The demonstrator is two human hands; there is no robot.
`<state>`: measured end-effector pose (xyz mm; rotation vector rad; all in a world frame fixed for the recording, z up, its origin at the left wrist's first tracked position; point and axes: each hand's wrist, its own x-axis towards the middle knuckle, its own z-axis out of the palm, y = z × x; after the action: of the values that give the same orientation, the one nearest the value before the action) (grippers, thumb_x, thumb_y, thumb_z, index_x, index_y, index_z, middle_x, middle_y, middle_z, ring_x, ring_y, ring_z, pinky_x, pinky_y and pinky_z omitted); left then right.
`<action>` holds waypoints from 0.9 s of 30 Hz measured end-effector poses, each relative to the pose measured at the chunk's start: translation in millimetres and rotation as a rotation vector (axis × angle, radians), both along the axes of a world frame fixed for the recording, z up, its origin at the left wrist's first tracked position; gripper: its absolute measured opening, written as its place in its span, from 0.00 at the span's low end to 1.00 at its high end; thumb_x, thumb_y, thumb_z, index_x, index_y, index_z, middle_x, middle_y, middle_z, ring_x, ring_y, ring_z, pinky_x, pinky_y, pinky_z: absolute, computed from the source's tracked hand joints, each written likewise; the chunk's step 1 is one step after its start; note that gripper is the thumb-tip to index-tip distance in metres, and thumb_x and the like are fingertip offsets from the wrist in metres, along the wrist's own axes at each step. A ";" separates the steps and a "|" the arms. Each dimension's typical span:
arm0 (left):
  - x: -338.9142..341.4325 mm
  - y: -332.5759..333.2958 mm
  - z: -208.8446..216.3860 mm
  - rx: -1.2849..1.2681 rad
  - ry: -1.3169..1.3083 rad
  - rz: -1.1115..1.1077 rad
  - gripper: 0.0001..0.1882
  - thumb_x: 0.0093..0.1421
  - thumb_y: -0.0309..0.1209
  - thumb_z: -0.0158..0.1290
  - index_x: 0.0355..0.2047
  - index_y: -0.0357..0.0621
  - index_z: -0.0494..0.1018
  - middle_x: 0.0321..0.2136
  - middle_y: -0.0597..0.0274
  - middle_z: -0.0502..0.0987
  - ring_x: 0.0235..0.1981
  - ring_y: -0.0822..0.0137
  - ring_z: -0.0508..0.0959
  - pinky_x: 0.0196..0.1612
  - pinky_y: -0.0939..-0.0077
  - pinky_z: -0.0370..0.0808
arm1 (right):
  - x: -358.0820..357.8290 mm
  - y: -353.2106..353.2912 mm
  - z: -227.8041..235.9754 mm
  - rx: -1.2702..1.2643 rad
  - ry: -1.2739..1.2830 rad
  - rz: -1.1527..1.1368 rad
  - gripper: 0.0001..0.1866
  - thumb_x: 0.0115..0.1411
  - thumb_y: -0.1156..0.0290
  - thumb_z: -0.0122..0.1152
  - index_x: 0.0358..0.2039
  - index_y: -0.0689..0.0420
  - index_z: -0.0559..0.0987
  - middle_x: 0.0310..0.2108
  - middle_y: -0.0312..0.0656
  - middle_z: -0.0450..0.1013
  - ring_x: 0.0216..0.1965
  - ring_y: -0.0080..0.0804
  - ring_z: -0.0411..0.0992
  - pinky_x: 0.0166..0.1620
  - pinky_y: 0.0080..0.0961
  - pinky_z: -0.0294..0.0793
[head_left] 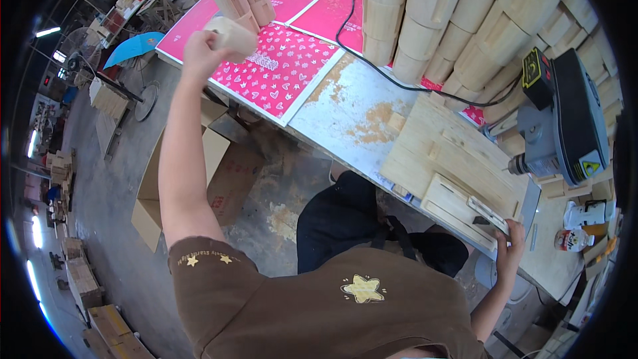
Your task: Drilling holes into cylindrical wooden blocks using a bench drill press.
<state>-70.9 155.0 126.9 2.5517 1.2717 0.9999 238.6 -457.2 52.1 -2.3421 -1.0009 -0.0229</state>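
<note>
At the far left of the table, my left hand (201,58) is raised and closed around a pale, rounded wooden block (232,38). The block is beside tall stacks of similar wooden pieces. On the right, the fingers of my right hand (511,238) close on the near end of a narrow pale strip (487,213) with a dark part under it; its exact kind is unclear. That strip lies over a small wooden board (446,205), which rests at the front edge of a larger wooden base plate (425,153) beside the drill press (565,116).
Stacks of wooden pieces (425,20) line the table's back, with a black cable (399,83) before them. Sawdust lies on the metal tabletop (319,116). Pink printed sheets (279,83) cover its left part. An open cardboard box (149,206) stands below; a bottle (570,240) is at right.
</note>
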 end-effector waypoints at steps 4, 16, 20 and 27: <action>-21.6 104.2 4.9 0.013 0.212 0.217 0.20 0.36 0.32 0.64 0.30 0.34 0.76 0.28 0.48 0.77 0.30 0.56 0.78 0.34 0.68 0.73 | -6.6 6.2 7.2 -0.009 0.017 -0.038 0.16 0.45 0.81 0.60 0.37 0.62 0.72 0.33 0.46 0.68 0.37 0.44 0.67 0.40 0.30 0.67; -6.2 247.5 -23.0 0.208 0.299 0.306 0.17 0.44 0.30 0.56 0.37 0.42 0.78 0.35 0.43 0.74 0.41 0.46 0.74 0.45 0.59 0.72 | -21.0 10.4 13.1 -0.084 0.053 -0.197 0.14 0.43 0.83 0.60 0.33 0.63 0.72 0.30 0.46 0.67 0.34 0.42 0.67 0.38 0.29 0.66; -5.3 230.4 -26.6 0.427 0.344 0.293 0.13 0.49 0.33 0.53 0.35 0.42 0.78 0.38 0.45 0.73 0.40 0.48 0.74 0.44 0.57 0.71 | -21.2 20.6 16.5 -0.106 0.056 -0.210 0.14 0.43 0.80 0.61 0.33 0.62 0.73 0.31 0.46 0.69 0.35 0.45 0.68 0.38 0.31 0.66; 96.8 70.8 3.2 0.281 -0.486 -0.120 0.09 0.55 0.28 0.55 0.24 0.34 0.77 0.38 0.57 0.74 0.35 0.65 0.74 0.40 0.77 0.69 | -25.1 28.1 20.3 -0.078 -0.002 -0.179 0.15 0.41 0.82 0.61 0.33 0.60 0.73 0.31 0.45 0.70 0.35 0.45 0.67 0.39 0.34 0.66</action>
<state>25.9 225.8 130.0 2.3072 0.8858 1.7350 213.5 -429.1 72.4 -2.4969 -0.8038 -0.0571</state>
